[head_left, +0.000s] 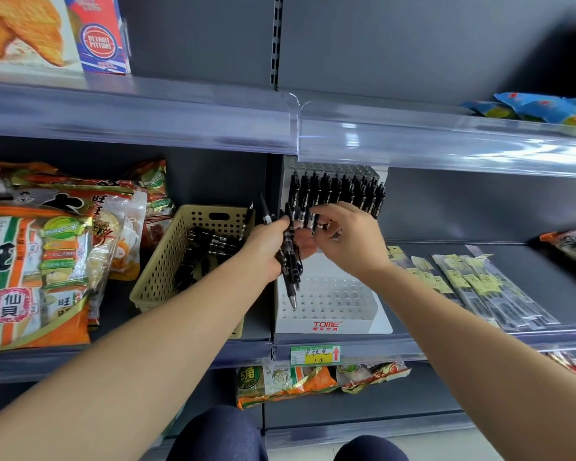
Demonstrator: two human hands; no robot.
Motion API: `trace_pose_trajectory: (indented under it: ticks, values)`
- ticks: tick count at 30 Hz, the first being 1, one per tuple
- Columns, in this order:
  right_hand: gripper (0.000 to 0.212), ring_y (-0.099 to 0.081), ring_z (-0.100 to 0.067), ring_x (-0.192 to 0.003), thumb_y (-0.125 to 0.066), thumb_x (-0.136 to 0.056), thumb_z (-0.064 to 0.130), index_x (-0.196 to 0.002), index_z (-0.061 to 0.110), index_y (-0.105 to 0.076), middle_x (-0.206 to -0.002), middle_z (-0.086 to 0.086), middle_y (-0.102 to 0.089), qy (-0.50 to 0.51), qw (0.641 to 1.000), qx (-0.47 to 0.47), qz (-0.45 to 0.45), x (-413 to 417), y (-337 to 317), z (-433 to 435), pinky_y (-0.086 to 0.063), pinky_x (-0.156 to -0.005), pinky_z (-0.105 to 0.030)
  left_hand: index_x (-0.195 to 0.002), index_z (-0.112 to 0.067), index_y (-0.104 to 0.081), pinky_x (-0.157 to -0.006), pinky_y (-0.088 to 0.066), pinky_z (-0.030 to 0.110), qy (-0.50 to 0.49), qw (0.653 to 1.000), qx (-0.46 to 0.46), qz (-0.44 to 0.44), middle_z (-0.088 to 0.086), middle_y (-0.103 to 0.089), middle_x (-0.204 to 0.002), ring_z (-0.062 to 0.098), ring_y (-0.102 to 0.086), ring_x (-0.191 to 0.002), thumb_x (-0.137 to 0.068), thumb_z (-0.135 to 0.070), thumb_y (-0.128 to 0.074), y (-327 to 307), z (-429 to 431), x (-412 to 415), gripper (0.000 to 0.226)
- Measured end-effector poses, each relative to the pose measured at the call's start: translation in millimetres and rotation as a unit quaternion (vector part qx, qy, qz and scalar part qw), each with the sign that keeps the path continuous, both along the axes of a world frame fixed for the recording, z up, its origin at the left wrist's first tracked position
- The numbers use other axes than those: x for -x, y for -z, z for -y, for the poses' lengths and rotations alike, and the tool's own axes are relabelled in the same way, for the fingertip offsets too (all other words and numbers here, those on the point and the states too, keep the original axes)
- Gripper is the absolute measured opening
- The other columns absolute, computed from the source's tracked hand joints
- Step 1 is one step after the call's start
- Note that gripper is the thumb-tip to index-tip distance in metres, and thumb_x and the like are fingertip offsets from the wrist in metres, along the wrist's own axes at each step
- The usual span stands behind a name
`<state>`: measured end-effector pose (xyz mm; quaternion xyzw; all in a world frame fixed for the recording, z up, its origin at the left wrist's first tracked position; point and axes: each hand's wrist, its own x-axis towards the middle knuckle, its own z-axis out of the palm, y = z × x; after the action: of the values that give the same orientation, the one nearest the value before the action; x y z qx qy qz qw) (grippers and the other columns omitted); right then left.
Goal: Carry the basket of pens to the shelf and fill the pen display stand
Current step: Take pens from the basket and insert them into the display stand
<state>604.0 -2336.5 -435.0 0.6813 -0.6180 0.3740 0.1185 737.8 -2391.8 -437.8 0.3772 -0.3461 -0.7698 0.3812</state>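
Observation:
A white pen display stand marked TOME sits on the middle shelf. Its back rows hold several black pens; the front holes are bare. To its left stands a beige perforated basket with black pens lying inside. My left hand is closed around a bunch of black pens held over the stand's left side, tips down. My right hand reaches across the stand, fingers pinching one pen at the lower edge of the filled rows.
Orange snack bags crowd the shelf left of the basket. Flat packets in clear sleeves lie to the right of the stand. The upper shelf's edge overhangs the stand's top. A price label sits below the stand.

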Motion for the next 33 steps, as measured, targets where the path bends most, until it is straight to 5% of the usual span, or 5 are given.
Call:
trace_pose_trajectory:
  ticks: [7, 14, 18, 21, 33]
  values:
    - [0.026, -0.065, -0.017, -0.079, -0.06, -0.077, 0.017, -0.099, 0.02, -0.073, -0.091, 0.004, -0.067, -0.113, 0.986, 0.006, -0.124, -7, 8, -1, -0.057, -0.062, -0.035, -0.118, -0.002, -0.059, -0.065, -0.059, 0.037, -0.028, 0.998, -0.034, 0.045, 0.017, -0.071, -0.097, 0.029, -0.07, -0.08, -0.1, -0.026, -0.049, 5, 9, -6, 0.032]
    - [0.024, -0.066, -0.026, -0.076, -0.054, -0.085, 0.016, -0.098, 0.019, -0.074, -0.095, -0.003, -0.069, -0.118, 0.962, 0.08, -0.234, -7, 8, 1, -0.054, -0.049, -0.036, -0.117, -0.004, -0.06, -0.055, -0.055, 0.037, -0.035, 0.997, -0.036, 0.053, 0.015, -0.069, -0.108, 0.027, -0.069, -0.088, -0.098, -0.02, -0.051, 4, 10, -7, 0.026]
    - [0.022, -0.065, -0.025, -0.071, -0.051, -0.089, 0.018, -0.094, 0.006, -0.068, -0.09, -0.005, -0.07, -0.08, 0.98, 0.123, -0.135, -13, -5, -1, -0.054, -0.052, -0.034, -0.092, -0.002, -0.058, -0.058, -0.059, 0.039, -0.011, 0.999, -0.03, 0.016, 0.014, -0.069, -0.074, 0.026, -0.068, -0.067, -0.102, -0.019, -0.044, 4, 6, -6, 0.024]
    - [0.024, -0.061, -0.025, -0.06, -0.05, -0.091, 0.024, -0.092, 0.003, -0.063, -0.077, -0.006, -0.066, -0.057, 0.988, 0.125, -0.069, -16, -13, -1, -0.05, -0.048, -0.034, -0.086, -0.004, -0.058, -0.061, -0.059, 0.04, -0.039, 0.999, -0.025, 0.027, 0.009, -0.061, -0.078, 0.022, -0.058, -0.069, -0.098, -0.019, -0.052, 7, 9, -5, 0.02]
    - [0.029, -0.064, -0.027, -0.061, -0.044, -0.087, 0.016, -0.098, 0.006, -0.069, -0.085, -0.008, -0.069, -0.115, 0.985, 0.077, -0.106, -8, -5, -3, -0.055, -0.051, -0.037, -0.076, -0.009, -0.051, -0.03, -0.024, 0.012, -0.029, 0.996, -0.089, -0.01, -0.002, -0.038, -0.056, 0.005, -0.03, -0.028, -0.097, -0.022, -0.053, 9, 19, -12, 0.025]
